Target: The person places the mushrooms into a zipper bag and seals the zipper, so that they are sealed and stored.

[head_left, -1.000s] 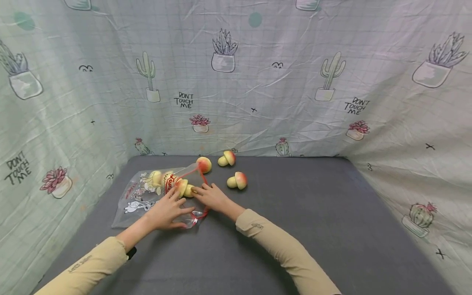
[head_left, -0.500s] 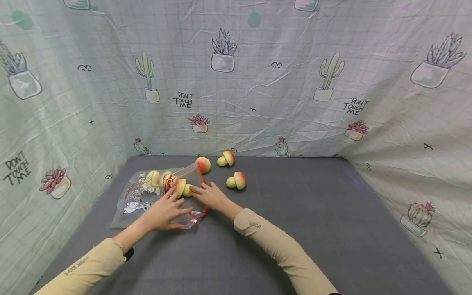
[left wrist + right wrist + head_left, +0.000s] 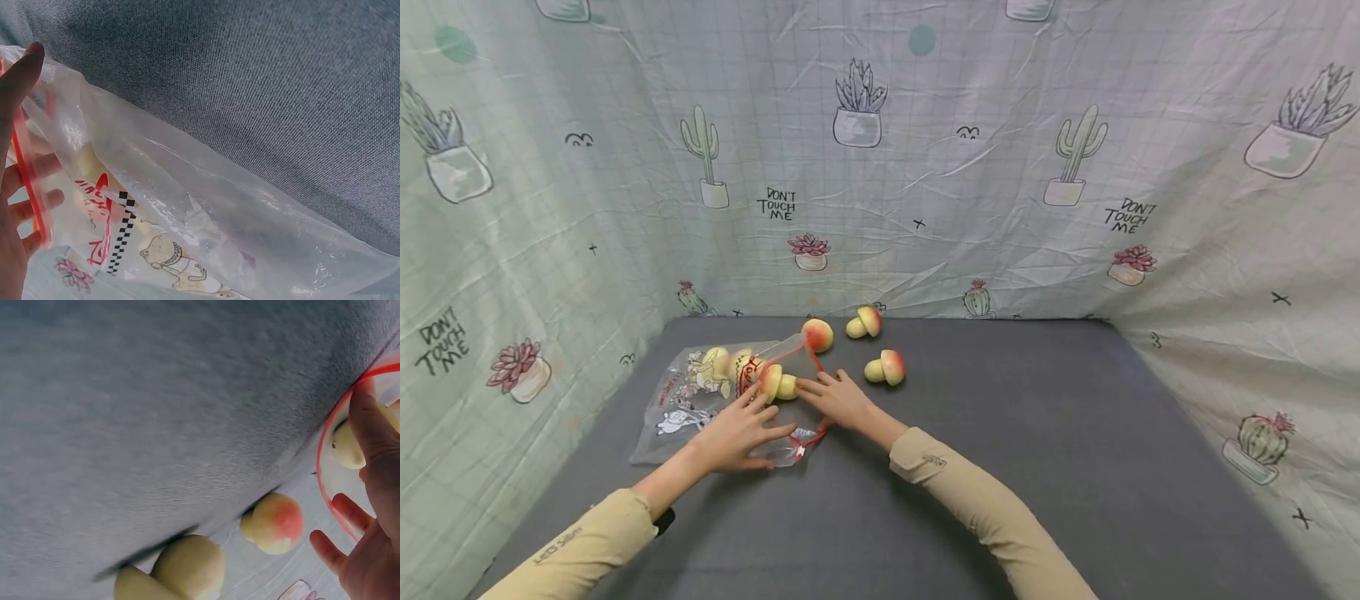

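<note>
A clear plastic zip bag point(image 3: 677, 446) with cartoon animal prints and a red zip strip lies on the table's left side, its mouth to the right. In the mouth is a toy mushroom point(image 3: 772, 383) with a red-yellow cap, stem outward. My left hand point(image 3: 737, 433) is spread at the mouth, fingertips by the cap; in the left wrist view its fingers point(image 3: 37, 165) lie behind the red strip and its thumb stands apart. My right hand point(image 3: 844, 402) is at the stem's end with fairly straight fingers; in the right wrist view its thumb overlaps the red rim point(image 3: 320, 469).
More pale yellow pieces point(image 3: 715, 362) show through the bag's far part. Past the mouth stand a round-capped toy point(image 3: 817, 335) and two toy mushrooms point(image 3: 863, 322), point(image 3: 886, 367). A printed cloth curtain point(image 3: 917, 167) rises behind and beside the dark table point(image 3: 1000, 433).
My right fingertips have drawn back slightly, so more of the mushroom's stem shows. The left hand and the bag stay nearly as they were.
</note>
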### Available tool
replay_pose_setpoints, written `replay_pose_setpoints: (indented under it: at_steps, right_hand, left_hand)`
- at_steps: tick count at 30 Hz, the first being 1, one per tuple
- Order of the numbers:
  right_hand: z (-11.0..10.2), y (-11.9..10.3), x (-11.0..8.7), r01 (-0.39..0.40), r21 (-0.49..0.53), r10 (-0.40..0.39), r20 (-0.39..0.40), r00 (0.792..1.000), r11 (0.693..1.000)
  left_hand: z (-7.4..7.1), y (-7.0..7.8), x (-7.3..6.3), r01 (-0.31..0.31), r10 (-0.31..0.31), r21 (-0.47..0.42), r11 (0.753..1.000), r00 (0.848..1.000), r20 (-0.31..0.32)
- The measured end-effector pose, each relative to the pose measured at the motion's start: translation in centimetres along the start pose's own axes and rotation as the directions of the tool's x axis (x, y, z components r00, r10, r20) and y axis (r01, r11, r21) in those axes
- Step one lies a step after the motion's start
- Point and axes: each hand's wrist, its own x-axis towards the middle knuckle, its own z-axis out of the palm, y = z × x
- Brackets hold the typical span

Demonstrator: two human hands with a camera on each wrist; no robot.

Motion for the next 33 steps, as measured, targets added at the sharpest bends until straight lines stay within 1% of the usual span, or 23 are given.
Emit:
replay_pose_setpoints:
  at_steps: [5,10,16,21,25,29,33]
  right_hand:
    - [0.2,0.5,-1.0,0.023,0.04,-0.021,-0.052,0.998,0.999]
    - [0.2,1.1,-2.0,0.038,0.065,-0.031,-0.105,0.994,0.997]
    - [0.1,1.6,-2.7,0.058,0.075,-0.047,-0.135,0.99,0.995]
    - [0.2,2.1,-3.2,0.069,0.087,-0.05,-0.2,0.979,0.994]
    - [0.1,2.6,-3.7,0.076,0.114,-0.045,-0.25,0.967,0.991]
    - [-0.2,3.1,-4.4,0.06,0.133,-0.024,-0.261,0.965,0.989]
    - [-0.3,3.6,-5.0,0.045,0.142,-0.002,-0.288,0.957,0.989]
  left_hand:
    - [0.2,0.0,0.0,-0.008,0.008,0.003,1.0,1.0,0.003]
    - [0.3,0.0,-0.1,-0.012,0.012,0.0,1.0,1.0,-0.015]
    - [0.2,-0.1,0.0,-0.015,0.015,-0.001,1.0,1.0,-0.016]
    - [0.2,-0.1,-0.1,-0.019,0.02,0.009,1.0,0.999,-0.03]
    - [0.2,0.0,-0.1,-0.03,0.031,0.014,0.999,0.998,-0.046]
    - [0.2,0.1,-0.2,-0.037,0.038,0.014,0.999,0.998,-0.059]
    - [0.2,0.1,-0.2,-0.039,0.04,0.01,0.999,0.997,-0.073]
